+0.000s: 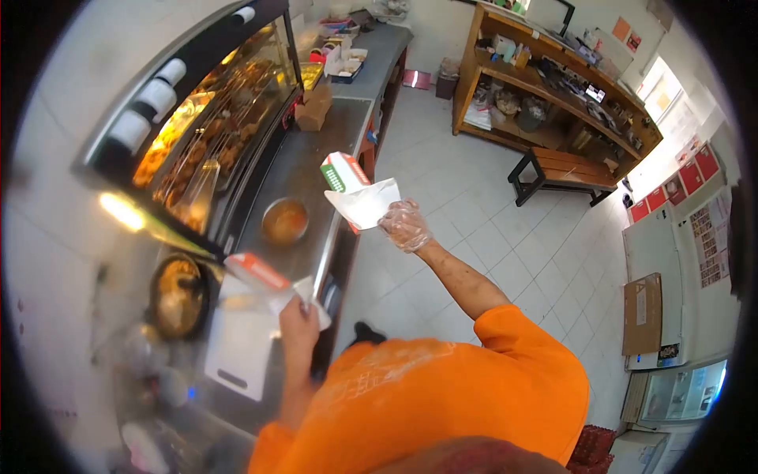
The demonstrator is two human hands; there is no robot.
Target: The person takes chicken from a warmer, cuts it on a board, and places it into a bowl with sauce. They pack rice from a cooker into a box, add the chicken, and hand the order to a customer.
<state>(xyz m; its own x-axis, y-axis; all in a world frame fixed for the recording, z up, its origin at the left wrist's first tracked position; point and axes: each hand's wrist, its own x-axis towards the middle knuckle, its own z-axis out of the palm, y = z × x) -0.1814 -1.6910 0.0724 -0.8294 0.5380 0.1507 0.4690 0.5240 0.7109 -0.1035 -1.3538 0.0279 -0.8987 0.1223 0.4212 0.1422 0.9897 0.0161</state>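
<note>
My right hand [407,226], in a clear plastic glove, grips a sheet of white paper [367,203] over the counter's front edge. A white carton [344,172] with green and red print sits against that paper. Lower on the left, my left hand [300,322] is closed on a second red-and-white carton [259,271] with white paper, blurred by motion. This carton is above a white cutting board [237,365]. Between the cartons and the display case stands a metal bowl [285,220] with orange-red contents. A dark round pan [180,296] of food lies left of the board.
A lit glass display case [225,118] with fried food lines the left side. A brown cardboard box [314,108] stands on the far counter [347,118]. Across the tiled floor are a wooden shelf unit [545,91] and a bench [570,167].
</note>
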